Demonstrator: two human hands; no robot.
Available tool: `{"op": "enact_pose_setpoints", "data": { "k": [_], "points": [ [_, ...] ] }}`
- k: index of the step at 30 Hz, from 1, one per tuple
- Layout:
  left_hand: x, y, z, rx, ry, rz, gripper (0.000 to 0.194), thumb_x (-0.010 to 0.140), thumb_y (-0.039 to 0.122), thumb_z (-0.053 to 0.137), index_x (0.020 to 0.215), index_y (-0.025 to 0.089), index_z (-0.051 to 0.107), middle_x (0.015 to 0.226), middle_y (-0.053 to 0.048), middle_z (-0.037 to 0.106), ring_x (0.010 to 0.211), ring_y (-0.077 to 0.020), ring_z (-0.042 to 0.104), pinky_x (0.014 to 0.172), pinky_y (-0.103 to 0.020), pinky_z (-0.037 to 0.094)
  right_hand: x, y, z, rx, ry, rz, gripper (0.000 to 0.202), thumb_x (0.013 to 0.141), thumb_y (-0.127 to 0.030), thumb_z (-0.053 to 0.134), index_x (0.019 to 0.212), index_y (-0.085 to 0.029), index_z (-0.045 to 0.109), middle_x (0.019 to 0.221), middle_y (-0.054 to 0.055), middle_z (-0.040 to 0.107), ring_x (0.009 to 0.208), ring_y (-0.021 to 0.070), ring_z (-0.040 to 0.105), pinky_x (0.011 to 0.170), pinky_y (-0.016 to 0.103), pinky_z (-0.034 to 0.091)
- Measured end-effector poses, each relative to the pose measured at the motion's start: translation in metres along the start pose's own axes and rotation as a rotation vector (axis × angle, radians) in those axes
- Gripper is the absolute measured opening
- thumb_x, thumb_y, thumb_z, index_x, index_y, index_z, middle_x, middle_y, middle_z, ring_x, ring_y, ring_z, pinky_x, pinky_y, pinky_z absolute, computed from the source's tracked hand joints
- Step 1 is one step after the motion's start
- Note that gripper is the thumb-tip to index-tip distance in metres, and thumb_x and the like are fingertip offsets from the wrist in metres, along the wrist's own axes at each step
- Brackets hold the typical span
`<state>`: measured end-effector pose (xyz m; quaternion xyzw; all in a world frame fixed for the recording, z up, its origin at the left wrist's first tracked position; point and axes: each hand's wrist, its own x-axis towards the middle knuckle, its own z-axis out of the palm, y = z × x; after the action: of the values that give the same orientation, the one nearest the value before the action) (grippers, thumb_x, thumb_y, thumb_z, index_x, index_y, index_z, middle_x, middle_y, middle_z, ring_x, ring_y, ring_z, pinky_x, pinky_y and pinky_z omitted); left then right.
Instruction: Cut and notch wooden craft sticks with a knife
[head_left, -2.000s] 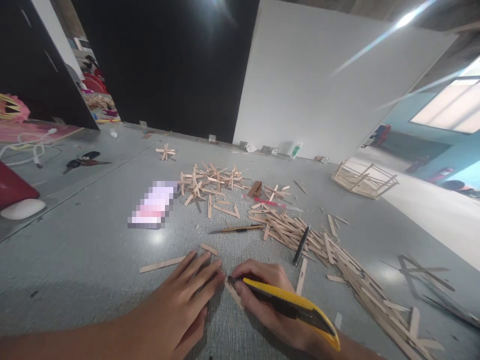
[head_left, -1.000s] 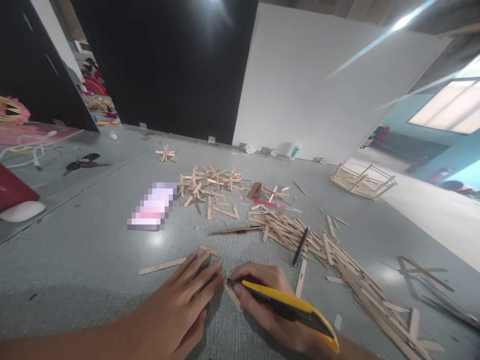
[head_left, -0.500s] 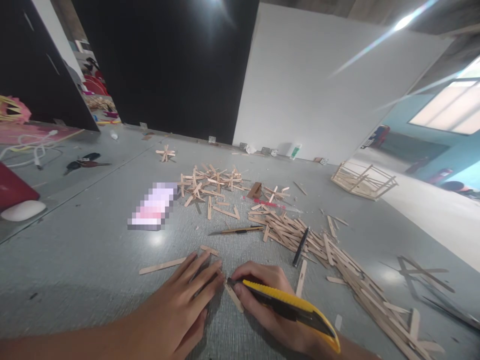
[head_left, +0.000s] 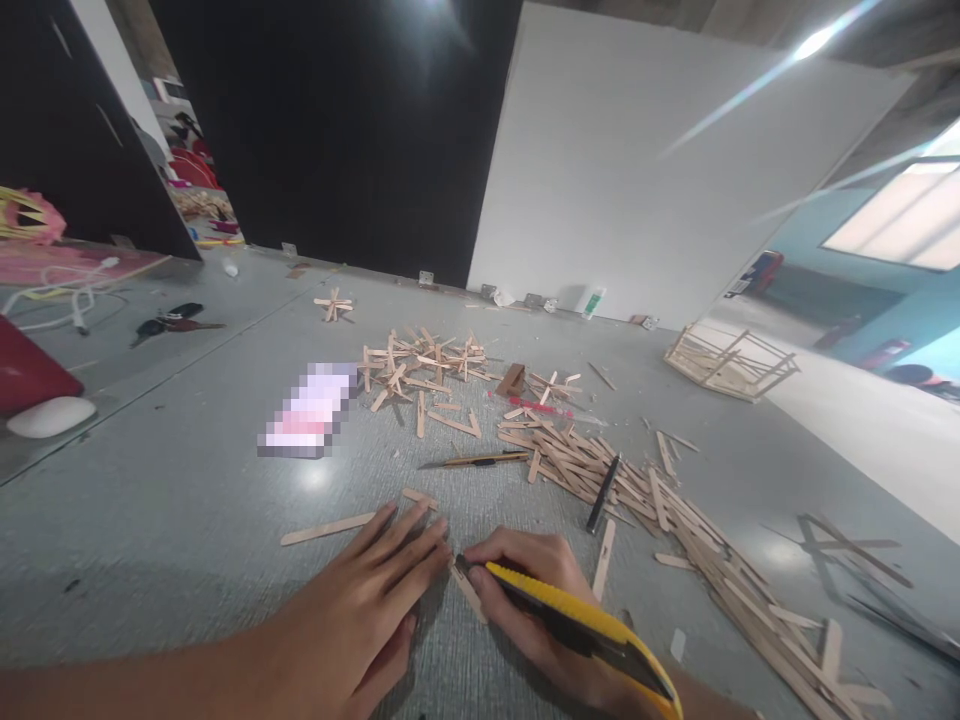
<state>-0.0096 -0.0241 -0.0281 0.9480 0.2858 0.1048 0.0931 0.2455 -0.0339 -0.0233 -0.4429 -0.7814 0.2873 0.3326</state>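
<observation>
In my right hand [head_left: 540, 600] is a yellow and black utility knife [head_left: 577, 615], its tip pointing left and down at a wooden craft stick [head_left: 469, 592] on the grey table. My left hand [head_left: 382, 590] lies flat with fingers stretched out, the fingertips pressing at the upper end of that stick. The blade's contact point is too small to make out. Beyond my left fingers lies a short stick piece [head_left: 419, 497], and a longer craft stick [head_left: 330, 529] sticks out to their left.
A long heap of craft sticks [head_left: 570, 460] runs down the right, with a black pen [head_left: 603, 494] on it. A slim craft knife [head_left: 480, 460] lies ahead. Star-shaped stick pieces [head_left: 420, 360], a blurred-out flat object [head_left: 307, 412] and a stick frame [head_left: 731, 365] stand farther off.
Both hands and the utility knife stay almost in place at the stick. The whole view has shifted very slightly.
</observation>
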Motion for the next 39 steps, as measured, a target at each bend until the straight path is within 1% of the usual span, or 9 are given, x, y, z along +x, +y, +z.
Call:
{"op": "enact_pose_setpoints", "data": {
  "k": [7,11,16,24,27,29,32,36,39],
  "points": [
    [0.003,0.002,-0.001,-0.057,0.044,0.0,0.073,0.093,0.009,0.049,0.162,0.022,0.029,0.163,-0.005,0.04,0.154,-0.0272,0.028,0.127,-0.052,0.028,0.005,-0.002,0.001,-0.006,-0.058,0.018,0.016,0.101,-0.025,0.05,0.087,-0.023,0.057,0.066,-0.005,0.056,0.056,0.01,0.053,0.06,0.024,0.042],
    [0.005,0.004,0.0,0.005,-0.01,0.006,0.068,0.096,0.014,0.048,0.161,0.019,0.03,0.164,-0.008,0.037,0.154,-0.0285,0.027,0.126,-0.053,0.027,0.008,-0.003,0.002,0.001,-0.116,0.032,0.021,0.104,-0.028,0.046,0.084,-0.023,0.05,0.064,-0.006,0.051,0.056,0.0102,0.05,0.059,0.025,0.039],
    [0.006,0.004,0.006,0.096,-0.038,0.02,0.065,0.093,0.016,0.051,0.157,0.011,0.038,0.165,-0.016,0.033,0.154,-0.0347,0.024,0.126,-0.053,0.026,0.011,-0.005,0.004,0.019,-0.163,0.013,0.023,0.105,-0.027,0.043,0.082,-0.024,0.041,0.064,-0.007,0.042,0.052,0.0089,0.043,0.054,0.024,0.034],
    [0.007,0.01,0.005,0.187,-0.067,0.015,0.067,0.09,0.016,0.052,0.154,0.003,0.039,0.163,-0.023,0.033,0.153,-0.0409,0.025,0.127,-0.057,0.015,0.012,-0.006,0.0,-0.033,-0.213,-0.029,0.024,0.105,-0.024,0.039,0.081,-0.025,0.035,0.064,-0.007,0.04,0.048,0.0087,0.039,0.05,0.024,0.03],
    [0.007,0.01,0.005,0.19,-0.062,0.01,0.069,0.088,0.016,0.052,0.155,0.003,0.038,0.163,-0.022,0.033,0.153,-0.0412,0.023,0.127,-0.058,0.012,0.012,-0.006,-0.002,-0.041,-0.255,-0.019,0.024,0.104,-0.025,0.038,0.081,-0.025,0.034,0.063,-0.007,0.039,0.048,0.0089,0.039,0.049,0.024,0.029],
    [0.008,0.009,0.004,0.18,-0.076,0.005,0.069,0.088,0.017,0.052,0.155,0.004,0.038,0.164,-0.021,0.032,0.153,-0.0411,0.024,0.126,-0.058,0.014,0.01,-0.005,-0.003,-0.038,-0.269,-0.025,0.025,0.104,-0.025,0.04,0.08,-0.025,0.035,0.063,-0.007,0.038,0.048,0.0089,0.038,0.049,0.025,0.028],
    [0.009,0.007,0.003,0.173,-0.107,0.007,0.069,0.089,0.017,0.051,0.156,0.006,0.037,0.164,-0.02,0.031,0.153,-0.0397,0.025,0.126,-0.057,0.018,0.005,-0.002,-0.002,0.01,-0.24,-0.01,0.024,0.104,-0.026,0.041,0.081,-0.024,0.039,0.064,-0.007,0.039,0.049,0.0089,0.039,0.05,0.025,0.029],
    [0.007,0.006,0.005,0.168,-0.096,0.03,0.07,0.091,0.016,0.05,0.158,0.007,0.034,0.166,-0.019,0.028,0.155,-0.0357,0.022,0.128,-0.053,0.014,0.002,0.002,0.001,0.074,-0.125,0.043,0.029,0.107,-0.032,0.041,0.079,-0.024,0.046,0.064,-0.006,0.048,0.054,0.0104,0.049,0.058,0.026,0.036],
    [0.005,0.006,0.007,0.167,-0.1,0.035,0.069,0.092,0.016,0.049,0.158,0.007,0.032,0.165,-0.018,0.029,0.155,-0.0335,0.023,0.129,-0.051,0.013,0.003,0.003,0.003,0.026,-0.097,0.071,0.031,0.108,-0.036,0.041,0.08,-0.024,0.05,0.065,-0.005,0.054,0.057,0.0115,0.053,0.063,0.027,0.039]
  ]
}}
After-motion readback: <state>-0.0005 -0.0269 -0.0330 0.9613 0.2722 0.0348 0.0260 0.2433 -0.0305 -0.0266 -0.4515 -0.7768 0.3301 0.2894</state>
